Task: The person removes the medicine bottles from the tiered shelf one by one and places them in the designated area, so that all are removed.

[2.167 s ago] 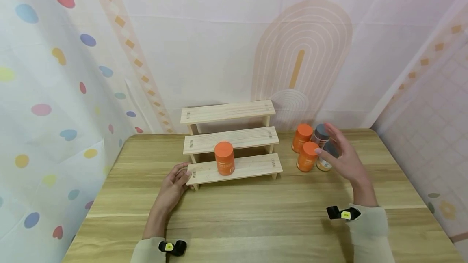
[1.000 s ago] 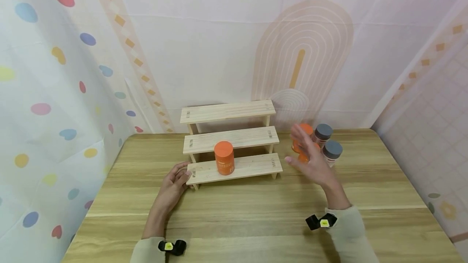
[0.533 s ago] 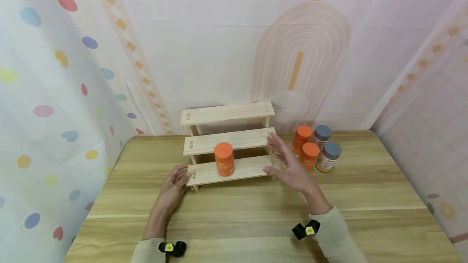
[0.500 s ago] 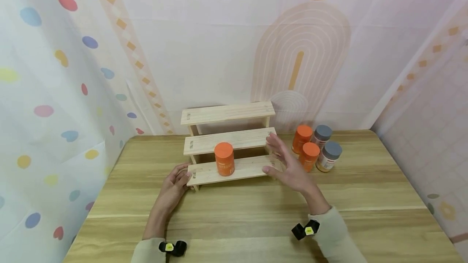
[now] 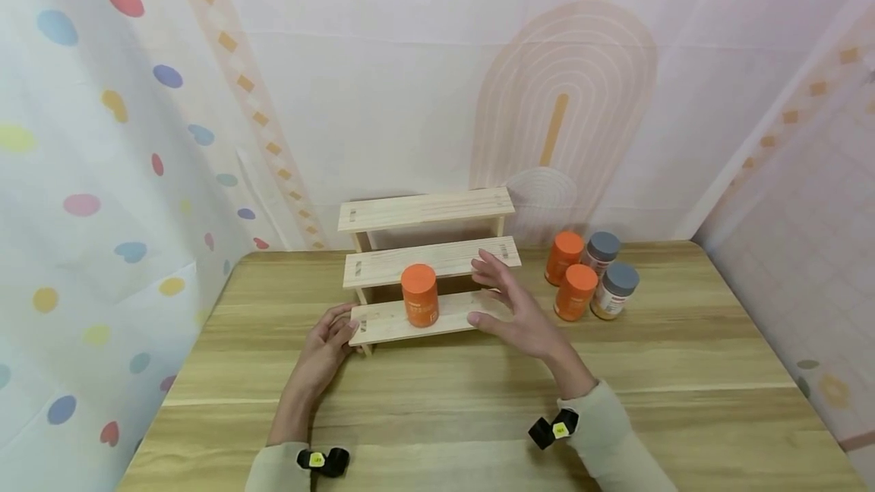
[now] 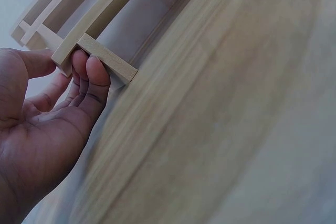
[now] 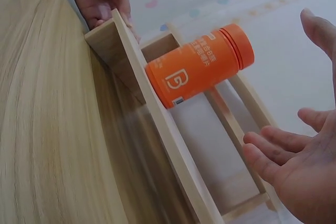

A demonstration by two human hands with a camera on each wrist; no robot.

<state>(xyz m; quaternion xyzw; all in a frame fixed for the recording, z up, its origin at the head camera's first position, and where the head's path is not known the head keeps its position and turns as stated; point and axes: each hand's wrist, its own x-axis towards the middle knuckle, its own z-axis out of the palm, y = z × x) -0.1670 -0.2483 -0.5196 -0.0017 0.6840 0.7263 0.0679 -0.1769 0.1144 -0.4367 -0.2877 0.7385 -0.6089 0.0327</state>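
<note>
A three-step wooden display rack [image 5: 427,209] stands at the back of the table. On its lowest step an orange pill bottle [image 5: 420,296] stands upright, left of the middle. My left hand [image 5: 321,348] grips the left end of that lowest step; in the left wrist view the thumb lies on the board's edge and the curled fingers [image 6: 97,72] are under it. My right hand [image 5: 522,317] hovers over the right part of the lowest step, thumb and fingers spread, holding nothing. In the right wrist view its fingers point toward the orange bottle [image 7: 197,66], a gap between them.
Right of the rack, two orange bottles [image 5: 576,293] and two grey-capped bottles [image 5: 615,292] stand close together on the wooden table [image 5: 437,424]. A patterned cloth [image 5: 410,97] hangs behind the table and along both sides.
My right hand has moved left from the bottle group, past the orange bottles, to over the lowest step. My left hand and the bottle on the step have stayed put.
</note>
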